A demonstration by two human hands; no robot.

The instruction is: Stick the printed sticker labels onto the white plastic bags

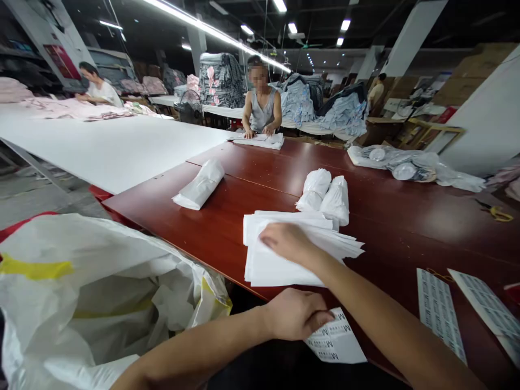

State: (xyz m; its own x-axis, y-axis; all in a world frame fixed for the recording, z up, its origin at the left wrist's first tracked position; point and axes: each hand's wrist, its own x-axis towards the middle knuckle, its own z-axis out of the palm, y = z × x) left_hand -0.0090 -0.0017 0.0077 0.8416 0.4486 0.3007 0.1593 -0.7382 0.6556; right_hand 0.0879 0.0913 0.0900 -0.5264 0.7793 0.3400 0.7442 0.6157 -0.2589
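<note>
My left hand [298, 314] is closed, thumb and fingers gripping a sheet of white labels [337, 341] printed with a large M in several places. The sheet hangs in front of the table's near edge. Farther forward, my right hand [286, 241] lies on a fanned stack of flat white plastic bags [268, 271], which look thin and smooth. Its fingers are stretched to the left and rest on the top bag; what lies under the fingertips is hidden. Two rolled white bundles [314, 189] sit just behind the stack.
A folded white bundle [200, 185] lies left on the reddish-brown table [260, 176]. Label sheets [441, 314] and yellow-handled scissors [499, 213] lie right. A large open white sack [101, 238] stands at the near left. Across the table, a person [262, 105] handles white sheets.
</note>
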